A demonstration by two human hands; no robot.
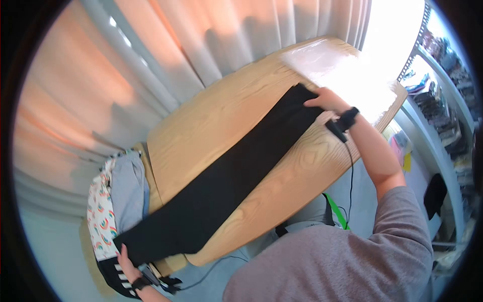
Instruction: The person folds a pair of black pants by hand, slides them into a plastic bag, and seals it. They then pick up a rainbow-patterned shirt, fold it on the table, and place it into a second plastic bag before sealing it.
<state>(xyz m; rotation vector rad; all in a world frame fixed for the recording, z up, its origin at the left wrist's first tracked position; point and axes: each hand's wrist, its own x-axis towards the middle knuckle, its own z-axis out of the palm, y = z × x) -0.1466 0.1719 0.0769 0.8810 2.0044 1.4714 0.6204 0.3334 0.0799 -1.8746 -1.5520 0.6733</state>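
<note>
A long black garment (pixel 226 186) lies stretched flat across the wooden table (pixel 211 116), running from its near-left edge to its far-right side. My left hand (pixel 127 266) grips the garment's lower-left end where it hangs past the table's edge. At the far end, my right hand (pixel 326 99) holds the other end, fingers on the cloth's edge. Both wrists wear a black band, and a thin cable runs down from the right one.
A pile of clothes (pixel 118 201), one grey and one white with a rainbow print, sits beside the table's left end. Pale curtains (pixel 166 45) hang behind the table. Shelves with goods (pixel 448 90) stand at the right. Bright window glare falls on the table's far corner.
</note>
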